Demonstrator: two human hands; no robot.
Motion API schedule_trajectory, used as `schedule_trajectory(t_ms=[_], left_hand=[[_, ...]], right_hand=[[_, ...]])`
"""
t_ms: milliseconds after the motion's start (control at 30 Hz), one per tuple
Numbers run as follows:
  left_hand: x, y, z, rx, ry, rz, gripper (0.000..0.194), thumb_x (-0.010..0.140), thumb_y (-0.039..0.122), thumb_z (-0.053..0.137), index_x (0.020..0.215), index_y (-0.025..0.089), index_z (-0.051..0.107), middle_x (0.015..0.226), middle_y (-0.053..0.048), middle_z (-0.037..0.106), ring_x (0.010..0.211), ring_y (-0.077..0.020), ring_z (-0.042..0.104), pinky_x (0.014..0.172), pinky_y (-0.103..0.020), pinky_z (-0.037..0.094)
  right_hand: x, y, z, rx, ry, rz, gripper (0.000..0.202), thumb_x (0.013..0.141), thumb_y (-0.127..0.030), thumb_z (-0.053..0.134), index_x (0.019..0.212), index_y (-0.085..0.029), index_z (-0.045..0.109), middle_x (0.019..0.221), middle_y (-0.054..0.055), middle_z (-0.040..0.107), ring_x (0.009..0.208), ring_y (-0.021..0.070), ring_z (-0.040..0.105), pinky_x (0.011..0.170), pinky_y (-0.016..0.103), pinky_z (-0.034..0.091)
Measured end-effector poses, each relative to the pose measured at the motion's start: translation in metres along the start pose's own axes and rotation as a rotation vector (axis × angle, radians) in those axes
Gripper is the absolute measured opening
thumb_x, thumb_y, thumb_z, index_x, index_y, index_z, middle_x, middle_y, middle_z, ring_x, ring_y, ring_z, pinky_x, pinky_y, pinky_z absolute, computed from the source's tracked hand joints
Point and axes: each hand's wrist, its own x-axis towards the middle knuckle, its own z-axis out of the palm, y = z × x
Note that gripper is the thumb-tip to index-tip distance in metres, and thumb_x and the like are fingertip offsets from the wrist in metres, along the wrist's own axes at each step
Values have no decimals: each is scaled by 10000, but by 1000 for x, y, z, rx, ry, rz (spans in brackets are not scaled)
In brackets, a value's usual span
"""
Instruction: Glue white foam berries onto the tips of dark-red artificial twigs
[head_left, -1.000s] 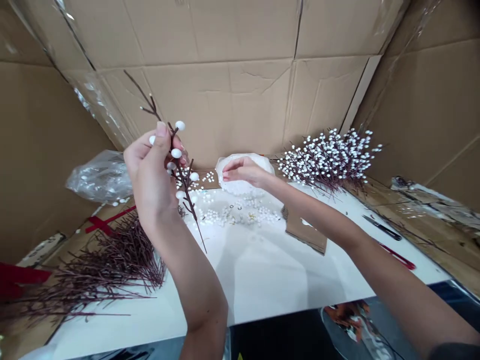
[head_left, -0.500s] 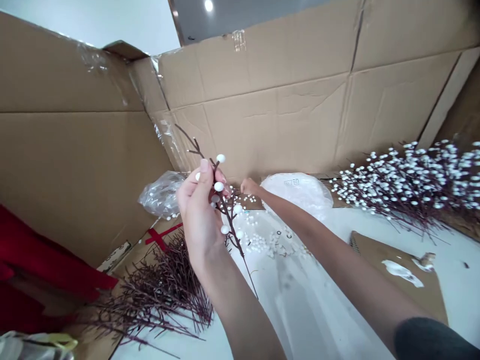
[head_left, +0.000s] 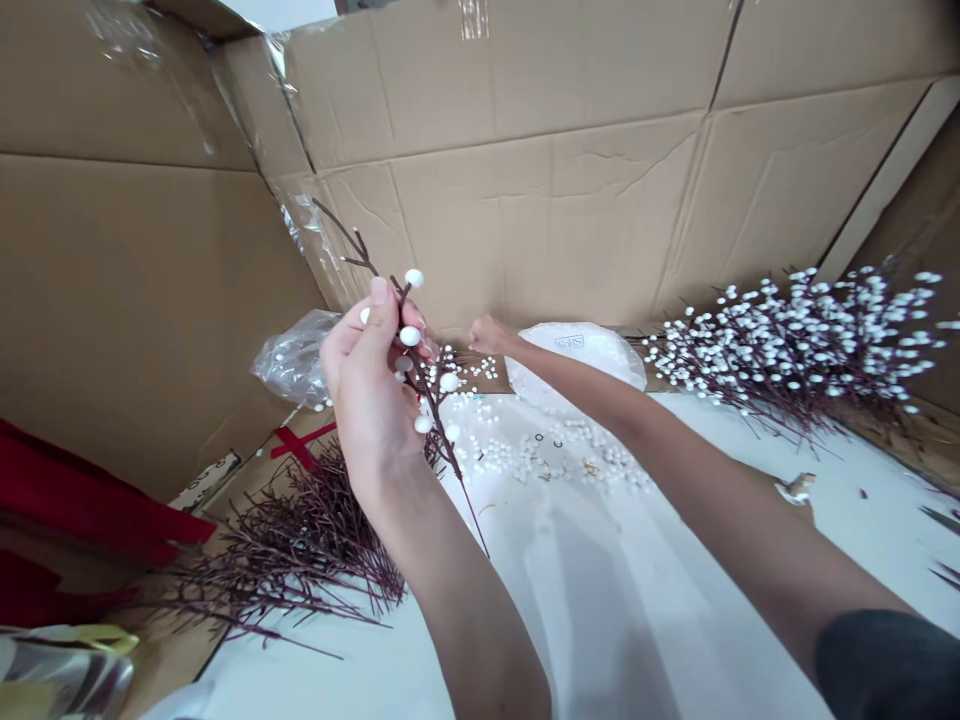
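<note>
My left hand point(head_left: 371, 400) is closed around a thin brown artificial berry branch point(head_left: 431, 390), thumb and fingers pinching its upper part. White berries sit on several of its twigs, while the forked top is bare. Farther back, near the cardboard wall, my right hand point(head_left: 487, 335) is curled closed; whatever its fingers hold, if anything, is hidden. Below and around it lie loose white berries point(head_left: 502, 445), scattered over a white sheet point(head_left: 555, 560). To the left of my left forearm lies a heap of bare brown branches point(head_left: 315, 540).
Tall cardboard walls point(head_left: 540, 220) enclose the back and left. Branches full of white berries point(head_left: 810, 350) lie at right. A white plastic bag point(head_left: 577, 365) rests behind my right forearm, a clear bag point(head_left: 296, 355) at left. Red fabric point(head_left: 82, 500) hangs at far left.
The view has tilted down and shifted slightly right. My right forearm has swung outward, covering most of the cardboard piece at right. My left hand keeps its grip on the branch.
</note>
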Motion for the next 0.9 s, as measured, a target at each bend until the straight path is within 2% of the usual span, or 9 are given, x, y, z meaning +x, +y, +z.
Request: schedule_trajectory(t_ms=[133, 200, 300, 400, 500, 567, 667, 767, 900], left_hand=[[3, -5, 7, 16, -47, 34, 311, 838, 220, 564, 538, 143, 544, 491, 21, 436, 417, -64, 402, 391, -212, 250], [2, -7, 14, 45, -85, 64, 314, 847, 207, 550, 541, 144, 534, 486, 22, 433, 408, -62, 388, 388, -218, 238], [-3, -9, 25, 117, -102, 136, 288, 851, 202, 546, 574, 141, 499, 532, 20, 423, 438, -65, 370, 409, -231, 234], [-9, -11, 37, 193, -85, 218, 261, 834, 207, 580, 607, 138, 469, 568, 26, 408, 475, -59, 344, 441, -231, 235], [-10, -18, 52, 187, -143, 201, 267, 801, 244, 643, 610, 125, 499, 544, 34, 428, 440, -55, 352, 422, -231, 228], [-9, -26, 63, 170, -185, 183, 264, 823, 226, 619, 602, 120, 520, 521, 33, 443, 407, -60, 375, 394, -234, 225], [-10, -40, 80, 195, -262, 161, 315, 887, 191, 524, 580, 124, 545, 485, 34, 451, 380, -57, 388, 379, -234, 229], [-16, -50, 94, 228, -329, 123, 348, 879, 268, 544, 557, 138, 557, 472, 40, 448, 378, -43, 372, 382, -228, 215], [-25, -50, 104, 258, -384, 95, 369, 827, 374, 600, 534, 153, 558, 477, 32, 446, 409, -54, 376, 410, -228, 243]], right_hand=[[-47, -19, -33, -156, 21, -53, 152, 782, -226, 648, 683, -117, 608, 674, 26, 596, 689, 133, 524, 694, 273, 382], [-90, -28, -53, -193, 29, -78, 201, 771, -278, 660, 641, -143, 586, 581, -18, 532, 604, 105, 453, 634, 256, 315], [-168, -35, -77, -250, 46, -173, 393, 849, -389, 542, 536, -152, 539, 488, -36, 449, 512, 79, 365, 570, 247, 253], [-239, -28, -88, -185, -41, -117, 348, 880, -373, 486, 640, -153, 611, 551, -11, 552, 531, 90, 457, 578, 226, 303], [-288, -5, -82, -125, -123, 71, 169, 852, -247, 515, 829, -168, 663, 693, 21, 649, 619, 116, 552, 609, 215, 366], [-305, 12, -70, -141, -138, 160, 168, 834, -178, 508, 891, -170, 667, 791, 46, 679, 675, 128, 579, 621, 216, 376], [-312, 31, -47, -175, -112, 218, 155, 816, -208, 546, 898, -154, 667, 819, 77, 680, 721, 163, 585, 652, 249, 369], [-310, 37, -28, -197, -65, 293, 177, 808, -289, 574, 905, -168, 658, 841, 90, 676, 762, 198, 588, 635, 265, 349], [-306, 36, -14, -200, 4, 333, 157, 835, -234, 503, 901, -199, 641, 856, 83, 676, 811, 208, 593, 629, 268, 339]])
